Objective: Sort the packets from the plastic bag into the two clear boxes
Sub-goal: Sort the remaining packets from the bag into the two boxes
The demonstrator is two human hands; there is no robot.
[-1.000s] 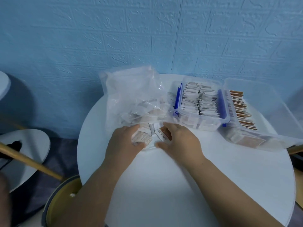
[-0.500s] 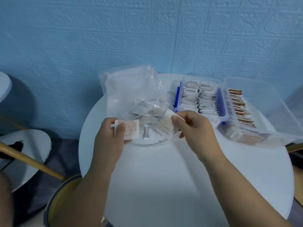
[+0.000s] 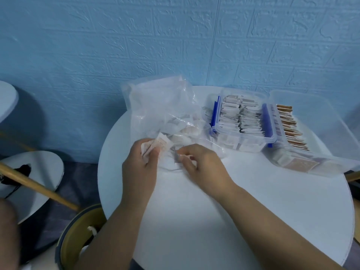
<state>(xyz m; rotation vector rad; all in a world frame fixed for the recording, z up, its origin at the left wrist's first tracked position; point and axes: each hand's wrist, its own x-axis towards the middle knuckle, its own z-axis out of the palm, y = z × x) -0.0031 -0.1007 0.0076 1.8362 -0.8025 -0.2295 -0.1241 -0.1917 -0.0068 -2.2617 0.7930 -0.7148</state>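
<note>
Looking from the bottom edge upward: at lower left, a yellow-lined bin (image 3: 72,236) with a dark rim, on dark floor (image 3: 81,178) just beside a round white table (image 3: 292,195). Across the near half of that tabletop, two bare forearms reaching in. At frame centre, left hand (image 3: 141,164) with fingers curled round a crumpled bunch of white and pink packets (image 3: 162,143). Just to its right, right hand (image 3: 204,165), fingers bent, pinching a small packet (image 3: 178,158), blurred, at the mouth of the plastic bag (image 3: 161,110). Slumped behind both hands, that clear bag, with more packets dim inside. Close beside the bag on the right, a clear box (image 3: 253,147) with blue clips, packed with upright white packets. Hard against its right side, a second clear box (image 3: 315,108) holding a row of brown-edged ones. At left, a lower round white surface (image 3: 44,172) crossed by a wooden stick (image 3: 39,187). Behind everything, a blue embossed brick-pattern wall (image 3: 175,45).
</note>
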